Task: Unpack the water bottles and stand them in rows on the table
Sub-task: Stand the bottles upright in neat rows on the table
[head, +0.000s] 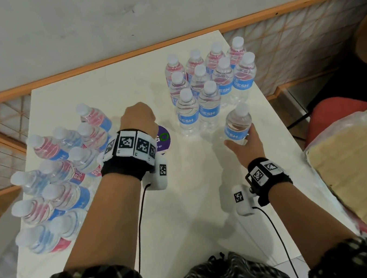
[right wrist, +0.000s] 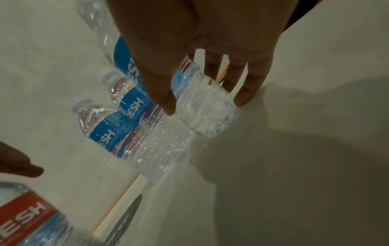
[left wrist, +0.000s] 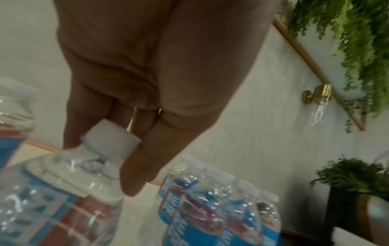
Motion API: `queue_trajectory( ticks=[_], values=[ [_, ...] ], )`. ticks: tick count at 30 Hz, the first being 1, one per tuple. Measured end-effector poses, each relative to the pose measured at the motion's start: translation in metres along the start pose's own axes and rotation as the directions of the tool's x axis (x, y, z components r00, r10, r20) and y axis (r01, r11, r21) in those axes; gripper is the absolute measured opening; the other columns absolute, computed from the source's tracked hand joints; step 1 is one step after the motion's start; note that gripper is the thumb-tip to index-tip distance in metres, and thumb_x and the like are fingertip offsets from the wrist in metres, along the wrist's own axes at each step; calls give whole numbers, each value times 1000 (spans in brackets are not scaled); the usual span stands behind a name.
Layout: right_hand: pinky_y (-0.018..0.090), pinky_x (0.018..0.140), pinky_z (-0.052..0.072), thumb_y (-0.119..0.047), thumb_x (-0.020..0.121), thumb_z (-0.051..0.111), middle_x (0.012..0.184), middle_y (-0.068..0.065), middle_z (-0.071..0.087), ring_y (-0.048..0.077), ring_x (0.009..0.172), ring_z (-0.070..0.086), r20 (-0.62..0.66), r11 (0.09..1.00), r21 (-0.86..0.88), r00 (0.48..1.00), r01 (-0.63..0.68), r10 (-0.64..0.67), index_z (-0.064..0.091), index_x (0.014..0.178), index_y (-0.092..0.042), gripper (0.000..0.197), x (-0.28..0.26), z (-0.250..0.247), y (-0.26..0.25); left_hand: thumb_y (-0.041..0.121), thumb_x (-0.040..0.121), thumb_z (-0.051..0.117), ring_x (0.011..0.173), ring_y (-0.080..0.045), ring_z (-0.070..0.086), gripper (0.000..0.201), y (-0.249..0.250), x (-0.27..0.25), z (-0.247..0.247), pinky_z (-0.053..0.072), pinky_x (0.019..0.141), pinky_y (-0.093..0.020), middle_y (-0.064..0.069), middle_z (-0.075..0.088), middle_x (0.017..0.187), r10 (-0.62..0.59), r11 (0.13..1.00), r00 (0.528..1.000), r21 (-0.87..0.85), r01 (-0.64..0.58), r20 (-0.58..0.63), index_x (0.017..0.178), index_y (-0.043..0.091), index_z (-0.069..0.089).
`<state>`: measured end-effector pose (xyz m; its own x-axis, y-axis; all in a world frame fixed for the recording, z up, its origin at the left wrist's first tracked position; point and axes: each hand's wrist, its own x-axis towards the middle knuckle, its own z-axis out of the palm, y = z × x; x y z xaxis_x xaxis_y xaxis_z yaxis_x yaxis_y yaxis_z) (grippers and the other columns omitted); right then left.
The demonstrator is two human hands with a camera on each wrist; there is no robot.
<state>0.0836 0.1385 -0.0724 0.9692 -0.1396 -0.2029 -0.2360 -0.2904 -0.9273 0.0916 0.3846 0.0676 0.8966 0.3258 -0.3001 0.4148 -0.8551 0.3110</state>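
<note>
White surface (head: 119,88) with bottles all over it. Far right side has the sorted bunch (head: 213,84): ten clear water bottles with blue labels standing upright in rows, water inside, white caps on. The right hand (head: 246,145) holds one more bottle (head: 238,124) at the near right end of those rows, fingers (right wrist: 245,94) and thumb wrapped round its lower body; its base looks down on the surface in the wrist view, though I can't say for sure. Over on the left is the pack (head: 59,175), a loose cluster of bottles with red and blue labels, leaning in shrink wrap by the look of it, pretty blurry there. The left hand (head: 138,119) is over the near corner of that cluster, and the wrist view shows its fingers (left wrist: 134,169) curled round the white cap and neck of a pack bottle (left wrist: 63,191). Between the two groups a purple round sticker (head: 165,139) peeks out from under the left wrist. Off the right edge sits a plastic-wrapped beige slab (head: 364,170) on a red chair (head: 334,112).
</note>
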Motion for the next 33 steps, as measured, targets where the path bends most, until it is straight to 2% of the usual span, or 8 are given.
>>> queue_trajectory(
  ticks=[5,9,12,15,18,23,29,33],
  values=[
    [21,89,37,-13,77,75,126,0,56,9,104,50,0,1000,-18,1000,13,-13,45,132,-18,63,1,0,2,-3,81,56,108,-23,61,31,28,-16,16,46,87,-25,-6,63,118,165,970,985,-188,-153,47,106,11,69],
    [22,91,38,-13,76,76,129,2,55,12,110,52,-2,1000,-28,1000,13,-13,45,133,-18,65,3,0,4,-1,81,60,107,-20,60,30,64,-30,38,42,84,-19,-7,64,114,396,892,915,-266,-365,71,107,10,69],
    [23,88,38,-12,77,74,130,4,56,15,113,54,-6,999,-50,1000,12,-12,44,134,-18,65,4,-4,5,7,84,62,110,-18,57,27,82,-35,56,38,86,-18,-6,63,117,472,831,880,-359,-425,51,111,10,66],
    [24,89,37,-13,79,73,132,4,55,19,117,53,-37,998,-54,999,-17,15,43,135,-18,64,7,-16,7,24,86,66,112,-17,53,32,83,-35,74,38,88,-22,-2,61,120,463,815,884,-422,-397,61,116,15,61],
    [24,92,36,-17,81,72,134,4,54,22,121,51,-72,997,-65,997,-46,41,38,138,-18,67,11,-29,12,40,78,74,109,-15,53,54,74,-34,95,40,91,-25,3,58,120,449,815,879,-478,-328,162,123,20,51],
    [27,97,37,-26,80,74,138,3,50,21,125,50,-98,992,-7,988,-122,121,34,136,-19,69,14,-40,23,22,71,82,124,-20,49,92,60,-29,129,36,97,-25,-4,49,139,425,823,871,-506,-259,246,143,17,26],
    [24,91,38,-20,80,73,134,1,53,8,107,49,-82,991,20,987,-135,136,40,136,-20,65,14,-44,31,23,78,76,121,-27,53,69,61,-13,158,42,97,-29,-11,54,133,338,884,900,-421,-204,276,136,9,41],
    [28,94,42,-24,79,73,126,2,57,17,113,55,-91,988,5,984,-151,151,42,136,-24,65,19,-46,35,50,73,73,118,-28,55,73,82,-3,169,47,97,-40,-8,56,130,256,905,953,-387,-177,161,130,13,44]
  ],
)
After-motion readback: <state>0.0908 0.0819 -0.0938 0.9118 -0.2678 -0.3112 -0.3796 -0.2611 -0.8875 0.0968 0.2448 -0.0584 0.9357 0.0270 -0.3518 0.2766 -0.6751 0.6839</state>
